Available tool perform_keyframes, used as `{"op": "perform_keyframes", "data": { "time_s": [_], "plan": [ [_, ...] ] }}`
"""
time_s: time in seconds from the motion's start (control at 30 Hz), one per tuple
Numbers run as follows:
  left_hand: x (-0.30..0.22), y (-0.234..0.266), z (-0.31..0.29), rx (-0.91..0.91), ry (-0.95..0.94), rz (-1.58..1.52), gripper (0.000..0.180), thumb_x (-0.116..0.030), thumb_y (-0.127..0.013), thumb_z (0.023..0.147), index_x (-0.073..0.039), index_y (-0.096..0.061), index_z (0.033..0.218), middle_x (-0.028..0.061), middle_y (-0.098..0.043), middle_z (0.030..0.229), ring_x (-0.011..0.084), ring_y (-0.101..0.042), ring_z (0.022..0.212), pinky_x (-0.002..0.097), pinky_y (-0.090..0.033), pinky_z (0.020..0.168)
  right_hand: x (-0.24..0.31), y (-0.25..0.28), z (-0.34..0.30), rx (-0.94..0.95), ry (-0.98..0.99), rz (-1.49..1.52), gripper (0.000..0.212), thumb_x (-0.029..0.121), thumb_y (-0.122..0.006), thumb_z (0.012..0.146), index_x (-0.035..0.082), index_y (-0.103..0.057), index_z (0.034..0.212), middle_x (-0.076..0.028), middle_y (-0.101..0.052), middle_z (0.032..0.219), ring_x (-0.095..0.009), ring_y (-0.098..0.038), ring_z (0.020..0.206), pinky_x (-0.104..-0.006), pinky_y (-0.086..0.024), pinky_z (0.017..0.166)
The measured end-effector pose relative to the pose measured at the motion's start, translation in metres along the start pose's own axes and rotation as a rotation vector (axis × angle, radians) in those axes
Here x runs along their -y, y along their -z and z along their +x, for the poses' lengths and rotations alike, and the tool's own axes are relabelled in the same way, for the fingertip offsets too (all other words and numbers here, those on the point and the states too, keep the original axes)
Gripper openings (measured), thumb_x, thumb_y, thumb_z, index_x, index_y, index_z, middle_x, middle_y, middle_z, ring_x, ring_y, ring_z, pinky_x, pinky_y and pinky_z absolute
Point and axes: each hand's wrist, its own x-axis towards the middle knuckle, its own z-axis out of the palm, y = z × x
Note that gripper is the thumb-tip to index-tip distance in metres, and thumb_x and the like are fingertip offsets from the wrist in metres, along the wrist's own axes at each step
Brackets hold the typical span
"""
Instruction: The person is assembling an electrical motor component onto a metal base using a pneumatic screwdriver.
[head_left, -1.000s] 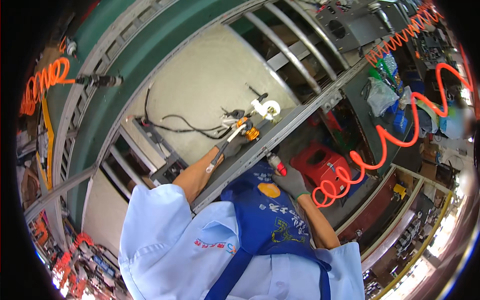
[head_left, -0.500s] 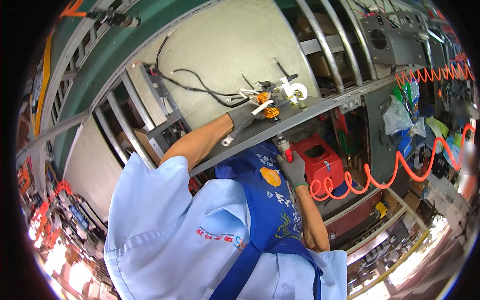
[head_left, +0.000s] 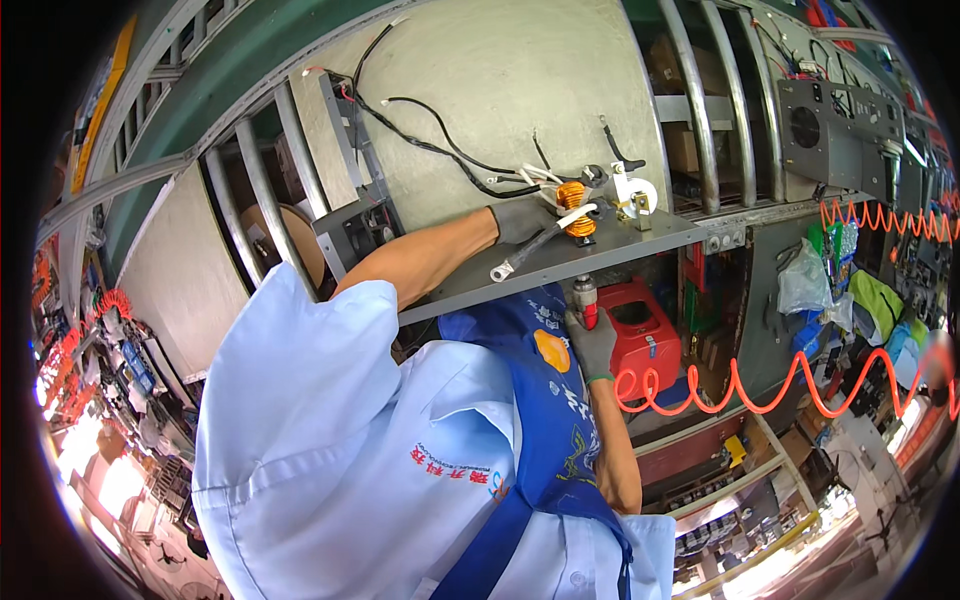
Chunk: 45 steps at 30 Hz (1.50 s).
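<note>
My left hand (head_left: 522, 220), in a grey glove, reaches over a dark grey metal panel (head_left: 470, 285) and closes at the left side of an orange copper-wire coil (head_left: 571, 196). Its fingertips are partly hidden by the coil and its white-sleeved leads. One thick lead (head_left: 528, 254) with a ring terminal points toward me. Below the panel's front edge, my gloved right hand (head_left: 596, 345) grips a red and silver air screwdriver (head_left: 586, 300), held upright beneath the coil. The panel edge hides the driver's tip. Right of the coil stands a white ring-shaped part (head_left: 636, 196) on a brass-coloured bracket.
Black cables (head_left: 440, 125) run across the pale board behind the panel. An orange coiled air hose (head_left: 735, 385) stretches right from my right hand. A red box (head_left: 640, 330) sits below the panel. Metal rollers (head_left: 690, 100) flank the board, and a grey housing (head_left: 835, 125) stands farther right.
The view has shifted, so the bench appears farther right. The air screwdriver has come more upright and now sits more directly below the coil. My left hand stays at the coil.
</note>
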Motion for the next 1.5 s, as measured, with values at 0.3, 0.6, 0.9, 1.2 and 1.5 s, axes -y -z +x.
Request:
{"op": "perform_keyframes", "data": {
  "time_s": [0.3, 0.6, 0.9, 1.2, 1.5],
  "plan": [
    [-0.039, -0.029, -0.020, -0.031, 0.019, -0.037, 0.022, -0.004, -0.062, 0.086, 0.003, -0.070, 0.105, 0.0042, -0.070, 0.098, 0.0136, -0.056, 0.089, 0.0299, -0.046, 0.083, -0.002, 0.000, 0.000, -0.003, -0.040, 0.003, 0.036, 0.027, -0.082, 0.079, -0.001, -0.061, 0.085, -0.015, -0.066, 0.077, -0.021, -0.066, 0.071, -0.0370, -0.051, 0.067],
    [0.002, 0.005, 0.006, 0.041, -0.032, -0.139, 0.029, -0.003, -0.064, 0.087, 0.004, -0.068, 0.116, 0.0046, -0.070, 0.109, 0.0137, -0.059, 0.098, 0.0290, -0.045, 0.092, -0.004, -0.006, 0.005, -0.012, 0.007, -0.019, 0.035, 0.028, -0.081, 0.079, 0.000, -0.061, 0.085, -0.016, -0.067, 0.075, -0.021, -0.066, 0.069, -0.0371, -0.051, 0.065],
    [-0.080, -0.057, -0.049, 0.073, -0.042, 0.003, 0.036, -0.007, -0.072, 0.086, 0.002, -0.067, 0.120, 0.0048, -0.070, 0.115, 0.0140, -0.058, 0.103, 0.0296, -0.045, 0.098, -0.007, -0.007, 0.000, -0.054, -0.001, 0.011, 0.036, 0.029, -0.081, 0.080, -0.001, -0.062, 0.089, -0.013, -0.068, 0.077, -0.018, -0.066, 0.071, -0.0356, -0.051, 0.067],
    [0.018, -0.002, 0.019, 0.043, 0.026, -0.116, 0.033, -0.013, -0.070, 0.090, 0.002, -0.069, 0.119, 0.0060, -0.070, 0.113, 0.0125, -0.058, 0.101, 0.0286, -0.045, 0.096, -0.015, -0.019, 0.000, -0.055, 0.008, 0.068, 0.034, 0.027, -0.080, 0.081, 0.000, -0.061, 0.087, -0.011, -0.065, 0.073, -0.015, -0.059, 0.067, -0.0350, -0.049, 0.064],
    [0.010, -0.001, 0.014, 0.088, 0.002, 0.079, 0.029, -0.011, -0.068, 0.090, 0.002, -0.069, 0.117, 0.0026, -0.070, 0.109, 0.0119, -0.058, 0.098, 0.0285, -0.045, 0.093, -0.010, -0.021, -0.001, -0.066, 0.023, 0.059, 0.033, 0.026, -0.080, 0.081, 0.001, -0.060, 0.088, -0.011, -0.064, 0.073, -0.015, -0.060, 0.067, -0.0343, -0.049, 0.064]
  ]
}}
